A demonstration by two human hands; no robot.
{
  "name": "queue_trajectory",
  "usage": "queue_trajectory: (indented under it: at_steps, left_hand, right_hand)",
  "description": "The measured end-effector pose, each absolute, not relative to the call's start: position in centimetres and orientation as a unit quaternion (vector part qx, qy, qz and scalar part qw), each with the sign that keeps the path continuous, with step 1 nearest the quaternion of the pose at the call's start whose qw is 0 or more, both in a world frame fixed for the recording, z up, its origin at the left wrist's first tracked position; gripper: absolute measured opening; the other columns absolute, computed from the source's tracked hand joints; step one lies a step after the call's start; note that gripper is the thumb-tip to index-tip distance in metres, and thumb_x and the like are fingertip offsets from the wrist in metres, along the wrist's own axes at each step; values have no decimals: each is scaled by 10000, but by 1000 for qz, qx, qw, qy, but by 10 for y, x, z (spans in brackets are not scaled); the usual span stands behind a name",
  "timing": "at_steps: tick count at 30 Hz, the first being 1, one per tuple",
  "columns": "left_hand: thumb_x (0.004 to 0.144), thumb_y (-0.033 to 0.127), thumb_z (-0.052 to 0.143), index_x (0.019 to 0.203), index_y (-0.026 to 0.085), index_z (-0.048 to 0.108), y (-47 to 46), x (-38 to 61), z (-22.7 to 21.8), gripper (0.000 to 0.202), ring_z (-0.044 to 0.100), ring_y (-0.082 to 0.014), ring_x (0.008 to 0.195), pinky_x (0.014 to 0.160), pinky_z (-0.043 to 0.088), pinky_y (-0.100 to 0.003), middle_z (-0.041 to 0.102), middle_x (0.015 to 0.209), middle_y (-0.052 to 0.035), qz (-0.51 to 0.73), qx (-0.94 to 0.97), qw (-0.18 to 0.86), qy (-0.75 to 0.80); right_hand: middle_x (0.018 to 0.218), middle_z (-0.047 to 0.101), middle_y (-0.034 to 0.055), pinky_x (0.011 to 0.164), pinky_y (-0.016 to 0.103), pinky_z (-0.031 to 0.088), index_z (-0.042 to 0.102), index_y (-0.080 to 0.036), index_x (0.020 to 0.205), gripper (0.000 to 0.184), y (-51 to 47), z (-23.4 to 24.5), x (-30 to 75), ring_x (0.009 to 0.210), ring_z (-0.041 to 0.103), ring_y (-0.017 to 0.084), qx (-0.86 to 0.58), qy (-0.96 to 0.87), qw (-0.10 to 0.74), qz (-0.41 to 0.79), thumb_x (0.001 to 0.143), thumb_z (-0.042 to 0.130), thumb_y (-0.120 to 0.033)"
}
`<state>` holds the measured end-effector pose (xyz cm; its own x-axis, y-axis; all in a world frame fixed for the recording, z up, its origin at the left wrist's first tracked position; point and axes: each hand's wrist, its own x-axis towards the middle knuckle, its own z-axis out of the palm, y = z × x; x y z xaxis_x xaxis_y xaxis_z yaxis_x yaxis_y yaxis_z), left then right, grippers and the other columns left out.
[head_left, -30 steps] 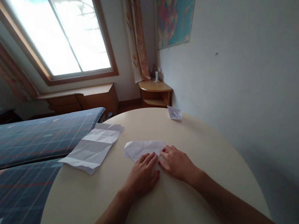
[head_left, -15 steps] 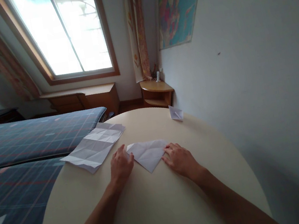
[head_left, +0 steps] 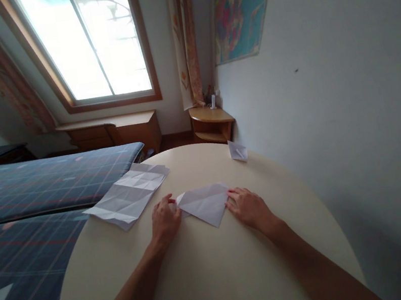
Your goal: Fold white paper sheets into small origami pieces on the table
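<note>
A folded sheet of white paper (head_left: pixel 206 204) lies in front of me, its lower point toward me and tilted a little to the right. My left hand (head_left: pixel 166 218) pinches its left corner between thumb and fingers. At the right corner, my right hand (head_left: pixel 247 207) has its fingers closed on the edge, the fingertips partly hidden by the paper. A small flap of paper shows under the left side of the fold, close to my left thumb.
Creased white sheets (head_left: pixel 131 193) lie at the left of the round cream table (head_left: pixel 214 275). A small folded paper piece (head_left: pixel 238 151) stands near the far right rim. A plaid mattress (head_left: pixel 28 250) borders the table on the left, a white wall (head_left: pixel 355 134) on the right.
The folded paper has turned slightly, its lower point swinging to the right. Both hands have shifted a little to the right with it, still at its two corners.
</note>
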<state>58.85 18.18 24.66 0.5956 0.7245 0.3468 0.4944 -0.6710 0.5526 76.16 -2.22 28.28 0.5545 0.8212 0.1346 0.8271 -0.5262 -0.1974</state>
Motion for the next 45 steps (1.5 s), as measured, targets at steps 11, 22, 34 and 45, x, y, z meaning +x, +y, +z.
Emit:
queue_trajectory:
  at_steps: [11, 22, 34, 45]
  left_hand:
    - [803, 168, 540, 1209, 159, 567, 175, 590, 254, 407, 616, -269, 1062, 970, 462, -408, 730, 955, -68, 268, 868, 223, 353]
    - [853, 198, 477, 1089, 199, 626, 165, 589, 269, 279, 680, -203, 791, 743, 480, -306, 727, 854, -37, 270, 846, 279, 365]
    - [844, 167, 513, 1018, 223, 695, 184, 582, 266, 258, 658, -198, 974, 889, 498, -328, 737, 1005, -33, 291, 889, 273, 226]
    - [855, 311, 665, 969, 270, 738, 198, 576, 263, 141, 643, -204, 968, 900, 501, -347, 720, 1009, -43, 283, 916, 266, 98]
  right_hand:
    - [1384, 578, 101, 1119, 331, 330, 603, -133, 1321, 445, -23, 279, 769, 1307, 478, 220, -879, -462, 120, -5, 943, 460, -320]
    - [1393, 568, 113, 1132, 328, 319, 587, -106, 1334, 456, -23, 278, 773, 1314, 472, 217, -874, -471, 119, -7, 942, 449, -295]
    - [1385, 577, 105, 1132, 313, 313, 597, -121, 1323, 445, -24, 277, 776, 1308, 478, 205, -871, -474, 128, -3, 951, 432, -300]
    - [1388, 574, 106, 1141, 306, 299, 589, -99, 1330, 453, -25, 277, 777, 1308, 478, 209, -871, -475, 128, -3, 952, 437, -298]
